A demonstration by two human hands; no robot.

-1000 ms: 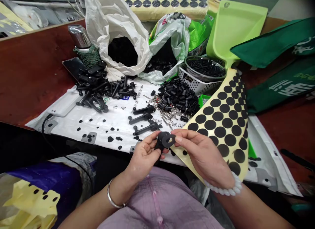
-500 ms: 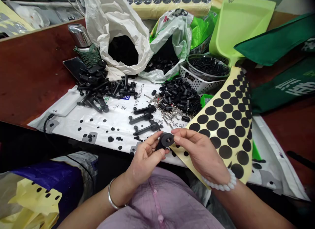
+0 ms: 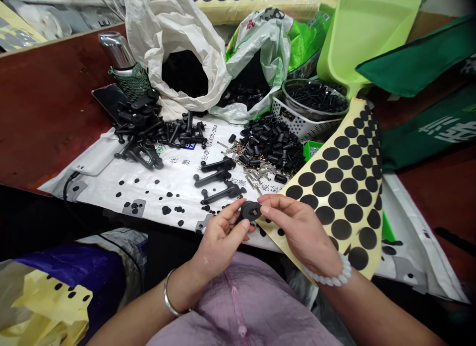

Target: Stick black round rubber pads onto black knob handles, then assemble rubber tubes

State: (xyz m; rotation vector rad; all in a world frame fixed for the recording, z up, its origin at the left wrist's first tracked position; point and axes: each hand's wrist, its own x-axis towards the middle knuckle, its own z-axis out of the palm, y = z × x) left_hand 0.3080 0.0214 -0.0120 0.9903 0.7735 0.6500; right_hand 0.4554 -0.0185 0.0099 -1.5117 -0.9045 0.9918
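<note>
In the middle front, a black plastic part with a round base [image 3: 242, 214] is held by my left hand [image 3: 219, 237], its fingers closed round it. A flat black disc [image 3: 252, 211] with a small light spot near its centre lies over the round face. My right hand [image 3: 297, 227] pinches the disc's right edge between thumb and fingertips. Under the right hand spreads a yellow backing sheet [image 3: 351, 200] with rows of black round stickers. Just beyond the hands, several black crank-like handles [image 3: 215, 178] lie side by side. The underside of the held part is hidden by my fingers.
Black caps [image 3: 273, 145] and small metal pins [image 3: 256, 175] are heaped mid-table. More handles [image 3: 145, 128] pile up at left, near a netted flask [image 3: 122, 63]. Behind stand a white sack [image 3: 148, 38], a perforated basket [image 3: 293, 123] and a green dustpan [image 3: 368, 38].
Both hands stay almost in place, still holding the part and disc. The disc has tipped slightly. The whole view has shifted a little.
</note>
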